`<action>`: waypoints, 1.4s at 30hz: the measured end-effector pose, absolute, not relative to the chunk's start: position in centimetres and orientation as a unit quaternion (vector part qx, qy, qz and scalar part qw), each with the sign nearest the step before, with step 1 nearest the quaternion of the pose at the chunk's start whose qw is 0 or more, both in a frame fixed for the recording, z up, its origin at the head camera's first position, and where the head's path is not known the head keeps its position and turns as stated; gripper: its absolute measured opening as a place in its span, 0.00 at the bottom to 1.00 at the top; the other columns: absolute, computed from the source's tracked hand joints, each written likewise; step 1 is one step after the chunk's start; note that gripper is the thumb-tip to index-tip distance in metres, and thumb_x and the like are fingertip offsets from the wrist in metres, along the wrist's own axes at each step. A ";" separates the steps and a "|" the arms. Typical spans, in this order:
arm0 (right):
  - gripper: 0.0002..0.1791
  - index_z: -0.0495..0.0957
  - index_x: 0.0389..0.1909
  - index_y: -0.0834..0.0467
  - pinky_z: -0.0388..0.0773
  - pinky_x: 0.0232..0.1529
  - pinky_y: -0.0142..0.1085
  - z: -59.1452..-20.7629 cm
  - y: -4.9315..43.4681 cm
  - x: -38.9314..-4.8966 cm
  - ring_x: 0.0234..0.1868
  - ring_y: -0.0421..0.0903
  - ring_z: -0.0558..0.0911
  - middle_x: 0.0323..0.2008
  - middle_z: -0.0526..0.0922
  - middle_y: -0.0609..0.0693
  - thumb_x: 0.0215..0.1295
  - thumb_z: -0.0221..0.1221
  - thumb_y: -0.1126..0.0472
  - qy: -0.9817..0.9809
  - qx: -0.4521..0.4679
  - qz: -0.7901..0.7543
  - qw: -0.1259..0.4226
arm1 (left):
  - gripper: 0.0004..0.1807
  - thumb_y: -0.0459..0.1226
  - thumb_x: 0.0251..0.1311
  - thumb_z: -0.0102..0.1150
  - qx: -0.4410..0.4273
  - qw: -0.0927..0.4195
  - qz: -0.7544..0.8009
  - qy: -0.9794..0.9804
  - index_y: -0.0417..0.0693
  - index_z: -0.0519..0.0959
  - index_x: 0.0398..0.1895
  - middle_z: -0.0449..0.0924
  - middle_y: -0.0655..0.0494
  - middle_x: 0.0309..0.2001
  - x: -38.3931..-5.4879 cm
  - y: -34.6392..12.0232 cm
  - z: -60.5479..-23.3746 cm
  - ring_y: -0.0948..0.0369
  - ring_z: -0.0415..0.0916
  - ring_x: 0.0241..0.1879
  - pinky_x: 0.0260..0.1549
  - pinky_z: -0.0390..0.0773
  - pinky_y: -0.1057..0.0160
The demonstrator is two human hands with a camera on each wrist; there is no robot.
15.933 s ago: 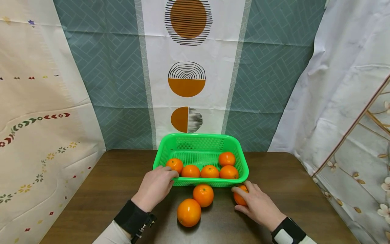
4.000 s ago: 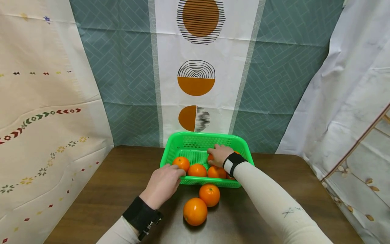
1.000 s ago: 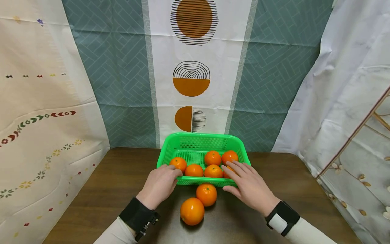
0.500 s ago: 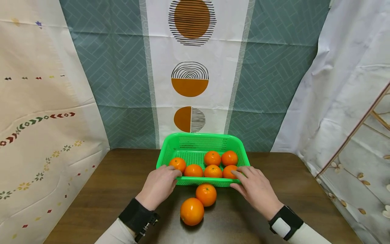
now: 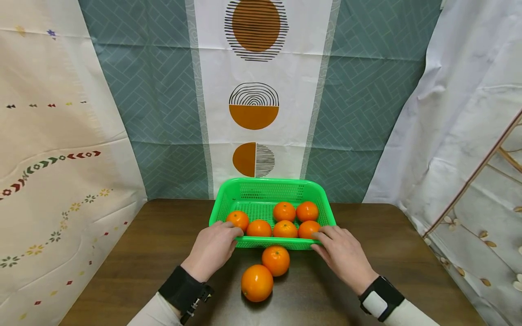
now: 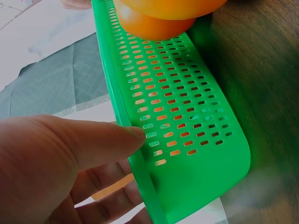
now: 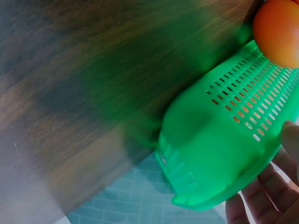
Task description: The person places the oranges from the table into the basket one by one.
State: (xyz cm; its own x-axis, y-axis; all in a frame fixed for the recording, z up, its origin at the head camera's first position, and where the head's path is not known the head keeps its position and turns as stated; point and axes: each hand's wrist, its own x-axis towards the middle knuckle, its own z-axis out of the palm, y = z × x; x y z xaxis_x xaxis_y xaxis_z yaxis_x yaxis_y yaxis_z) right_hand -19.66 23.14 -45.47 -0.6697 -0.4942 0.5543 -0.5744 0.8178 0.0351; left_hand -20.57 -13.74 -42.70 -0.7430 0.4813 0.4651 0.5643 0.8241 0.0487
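Observation:
A green perforated plastic basket (image 5: 275, 243) sits on the table with several oranges (image 5: 285, 229) inside, gathered along its near side and right end. My left hand (image 5: 214, 249) holds its near rim by the left corner; in the left wrist view the thumb (image 6: 110, 142) presses the outer side while the fingers go over to the inside. At the near right corner, my right hand (image 5: 344, 256) pinches the same rim, thumb outside and fingers inside, as the right wrist view shows. Two more oranges, a rear one (image 5: 276, 261) and a front one (image 5: 257, 283), lie before the basket.
The dark wooden table (image 5: 163, 240) extends to both sides of the basket. A patterned cloth (image 5: 261, 136) hangs right behind it, with a cream cloth (image 5: 69, 181) on the left and a white floral cloth (image 5: 456, 149) on the right.
The orange formerly under my right hand on the table is now in the basket. My right hand has since left the basket's inside and taken hold of its rim; the left stays put.

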 end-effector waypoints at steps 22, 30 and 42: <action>0.15 0.88 0.46 0.53 0.84 0.53 0.50 -45.6 23.2 -19.9 0.45 0.49 0.84 0.41 0.86 0.45 0.64 0.81 0.55 -0.910 0.292 0.064 0.286 | 0.13 0.30 0.55 0.83 -0.288 0.235 -0.079 -0.925 0.52 0.88 0.39 0.80 0.60 0.34 -20.4 -13.6 -42.7 0.57 0.74 0.31 0.27 0.77 0.62; 0.14 0.87 0.46 0.52 0.84 0.52 0.49 -45.7 23.3 -20.0 0.45 0.49 0.84 0.41 0.86 0.45 0.64 0.81 0.55 -0.909 0.294 0.068 0.286 | 0.12 0.35 0.60 0.82 -0.300 0.242 -0.068 -0.920 0.48 0.87 0.43 0.80 0.56 0.36 -20.0 -13.4 -42.7 0.55 0.73 0.31 0.31 0.79 0.59; 0.14 0.88 0.45 0.53 0.84 0.51 0.49 -45.8 23.3 -20.0 0.45 0.49 0.84 0.41 0.86 0.45 0.64 0.80 0.56 -0.906 0.297 0.072 0.292 | 0.23 0.52 0.76 0.69 -0.315 0.241 -0.067 -0.916 0.49 0.85 0.65 0.84 0.46 0.57 -18.3 -12.9 -42.4 0.45 0.80 0.58 0.61 0.80 0.43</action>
State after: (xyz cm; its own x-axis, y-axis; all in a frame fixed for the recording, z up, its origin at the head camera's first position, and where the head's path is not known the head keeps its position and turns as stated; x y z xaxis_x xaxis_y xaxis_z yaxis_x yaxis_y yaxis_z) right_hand -20.00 23.26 -45.75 -0.6532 -0.4965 0.5717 -0.5803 0.8132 0.0432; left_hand -18.34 -12.94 -42.39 -0.6858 0.5442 0.4831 0.6091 0.7926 -0.0281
